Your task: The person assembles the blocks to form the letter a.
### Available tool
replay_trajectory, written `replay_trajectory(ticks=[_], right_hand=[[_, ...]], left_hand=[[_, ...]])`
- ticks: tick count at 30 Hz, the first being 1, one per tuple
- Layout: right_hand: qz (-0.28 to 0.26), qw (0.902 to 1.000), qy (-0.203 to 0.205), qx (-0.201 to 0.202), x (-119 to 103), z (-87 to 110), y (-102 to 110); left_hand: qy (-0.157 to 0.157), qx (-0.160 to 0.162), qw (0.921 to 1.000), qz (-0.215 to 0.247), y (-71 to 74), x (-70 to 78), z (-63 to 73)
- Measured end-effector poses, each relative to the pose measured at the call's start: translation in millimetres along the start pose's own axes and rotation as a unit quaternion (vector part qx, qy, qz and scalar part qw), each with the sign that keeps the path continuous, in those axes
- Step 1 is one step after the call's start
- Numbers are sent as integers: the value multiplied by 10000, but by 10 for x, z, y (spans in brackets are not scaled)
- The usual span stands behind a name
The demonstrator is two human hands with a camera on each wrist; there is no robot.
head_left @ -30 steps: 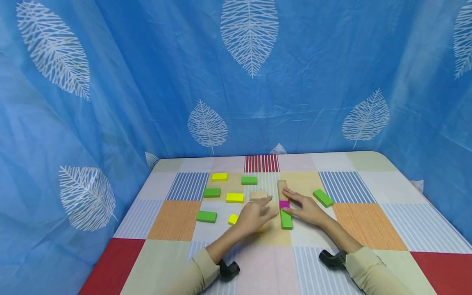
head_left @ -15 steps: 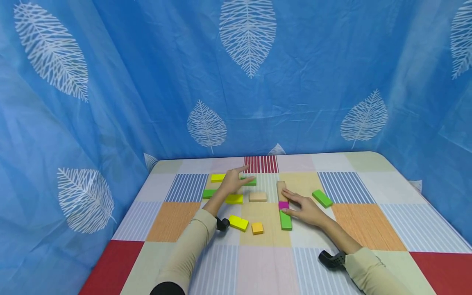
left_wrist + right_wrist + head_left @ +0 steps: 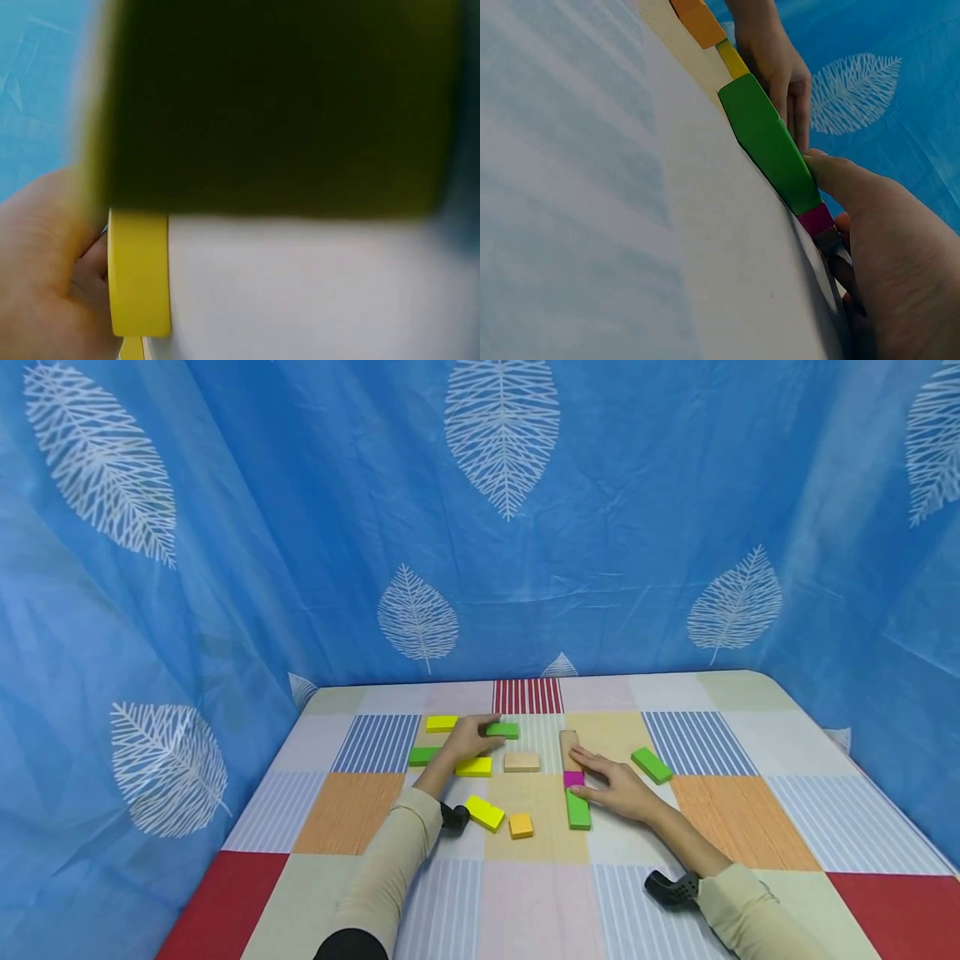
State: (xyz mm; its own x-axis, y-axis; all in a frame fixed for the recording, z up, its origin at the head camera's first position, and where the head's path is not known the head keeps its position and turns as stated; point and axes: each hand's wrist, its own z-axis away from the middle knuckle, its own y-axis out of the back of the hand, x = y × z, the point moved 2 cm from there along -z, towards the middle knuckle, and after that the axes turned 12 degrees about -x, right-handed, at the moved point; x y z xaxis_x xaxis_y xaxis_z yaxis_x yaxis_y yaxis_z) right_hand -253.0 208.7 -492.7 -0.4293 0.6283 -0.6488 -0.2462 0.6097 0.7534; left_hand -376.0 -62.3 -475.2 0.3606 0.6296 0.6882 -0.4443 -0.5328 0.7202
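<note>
While the left hand (image 3: 467, 739) pinches the left end of the far green block (image 3: 504, 731) between thumb and fingers, the right hand (image 3: 621, 787) lies with its fingers fairly straight and spread along a row of three blocks; its fingertips touch the wooden block (image 3: 569, 747) and its thumb rests near where the magenta block (image 3: 573, 779) meets the near green block (image 3: 578, 812), presumably to keep the three in line, end to end. Gripping one end probably suits lifting or sliding the far block; whether it is off the table (image 3: 536, 906) I cannot tell, since a dark blur fills much of the left wrist view.

Around the hands, the pale block (image 3: 521, 762) lies flat between the left hand and the row; nearer the person are the tilted yellow block (image 3: 484, 813) and the orange block (image 3: 521, 826), just beside each other; right of the row, the slanted green block (image 3: 652, 766) lies apart, perhaps spare; beyond everything hangs a blue curtain (image 3: 600, 568), apparently screening the workspace.
</note>
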Motion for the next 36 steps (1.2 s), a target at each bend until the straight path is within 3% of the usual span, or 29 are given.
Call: replay_trajectory(ticks=[7,14,18,24,29,36], right_hand=[[17,10000,-29,-27,-29,2,13],[70,10000,-34,-3,-28,-10,19],[79,10000,-12,-7,-24,-20,13],[83,10000,-4,12,-24,-19,9],[65,10000,19,33,-31,-24,6],[23,10000,12,-18,-37,-17,5]], left_hand=[[-255,103,9994,-230,32,-6,32],[-208,151,9997,-31,76,23,27],[-175,156,9997,-1,99,109,-7],[-575,126,9981,-171,64,353,-98],[-727,157,9970,-229,-33,495,-190],[-375,19,9973,-627,-162,587,-298]])
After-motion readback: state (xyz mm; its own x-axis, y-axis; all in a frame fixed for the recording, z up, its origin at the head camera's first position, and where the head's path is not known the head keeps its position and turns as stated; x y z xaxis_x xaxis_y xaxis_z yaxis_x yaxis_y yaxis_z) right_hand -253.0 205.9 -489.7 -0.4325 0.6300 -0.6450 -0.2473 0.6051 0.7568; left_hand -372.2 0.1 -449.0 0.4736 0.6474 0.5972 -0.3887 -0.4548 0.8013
